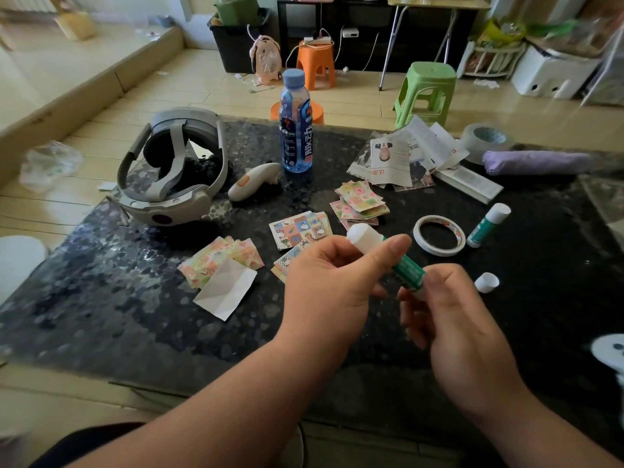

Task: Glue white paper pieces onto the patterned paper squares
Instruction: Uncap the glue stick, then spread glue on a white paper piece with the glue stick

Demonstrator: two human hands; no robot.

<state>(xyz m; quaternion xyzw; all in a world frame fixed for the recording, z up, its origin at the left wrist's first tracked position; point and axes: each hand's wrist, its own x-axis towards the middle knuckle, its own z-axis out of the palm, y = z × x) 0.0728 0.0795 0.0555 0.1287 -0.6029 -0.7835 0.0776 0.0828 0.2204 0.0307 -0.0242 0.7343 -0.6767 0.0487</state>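
Both hands hold a green glue stick [407, 267] above the dark table. My left hand [332, 282] grips its upper end, where the white cap [363, 235] sticks out past the thumb. My right hand [452, 319] pinches its lower end. A creased white paper piece [225, 289] lies on the table, overlapping a small pile of pastel patterned squares [219, 260]. More patterned squares lie in the middle [299, 229] and further back [361, 202].
A second capped glue stick [488, 224], a loose white cap [487, 282] and a tape ring [439, 235] lie to the right. A headset [172, 170], controller [253, 181], water bottle [295, 123], newspaper scraps [405, 153] and clear tape roll [488, 140] occupy the back of the table [118, 298].
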